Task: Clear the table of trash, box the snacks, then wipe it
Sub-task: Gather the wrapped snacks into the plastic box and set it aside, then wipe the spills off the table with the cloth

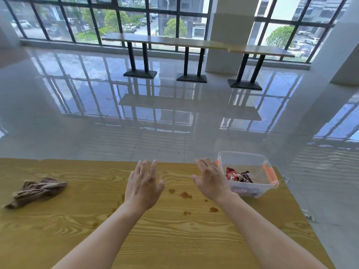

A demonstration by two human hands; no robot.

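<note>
Over the middle of the wooden table [58, 239] my left hand [143, 186] and my right hand [210, 180] hover flat, palms down, fingers spread, holding nothing. A clear plastic box [260, 188] with orange latches stands at the table's far right corner, just right of my right hand. Red and dark snack packets [238, 175] lie inside it. A crumpled brown cloth [37, 191] lies at the far left of the table, well away from both hands. Several brown spill stains [185, 195] dot the wood between and below my hands.
The table's far edge runs just beyond my fingertips, and its right edge slants down past the box. Beyond is a glossy tiled floor, with long bench tables [194, 43] on black legs by the windows and a white pillar [231, 33].
</note>
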